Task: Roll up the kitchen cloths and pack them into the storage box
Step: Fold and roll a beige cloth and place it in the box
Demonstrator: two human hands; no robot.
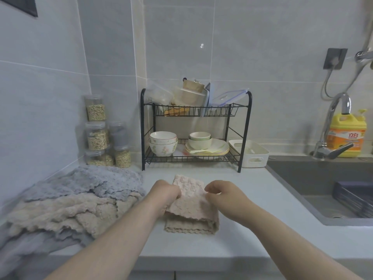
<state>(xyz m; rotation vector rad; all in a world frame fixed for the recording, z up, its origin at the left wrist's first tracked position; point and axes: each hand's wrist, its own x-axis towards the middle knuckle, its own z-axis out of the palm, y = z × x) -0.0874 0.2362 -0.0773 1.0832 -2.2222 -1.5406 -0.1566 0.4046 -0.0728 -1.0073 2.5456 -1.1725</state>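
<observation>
A folded beige-pink kitchen cloth (190, 201) lies on the white counter in front of me, its near part doubled over. My left hand (164, 194) grips the cloth's left edge with curled fingers. My right hand (221, 194) pinches its right edge. To the left lies a heap of several more cloths, beige (66, 213) and grey-blue (88, 182). A white plastic storage box (253, 155) with handle slots stands at the back, right of the dish rack, open on top.
A black two-tier dish rack (194, 130) with bowls and plates stands at the back wall. Clear jars (96, 130) of grains are stacked in the left corner. A sink (323, 190), a tap (333, 128) and a yellow detergent bottle (347, 136) are on the right.
</observation>
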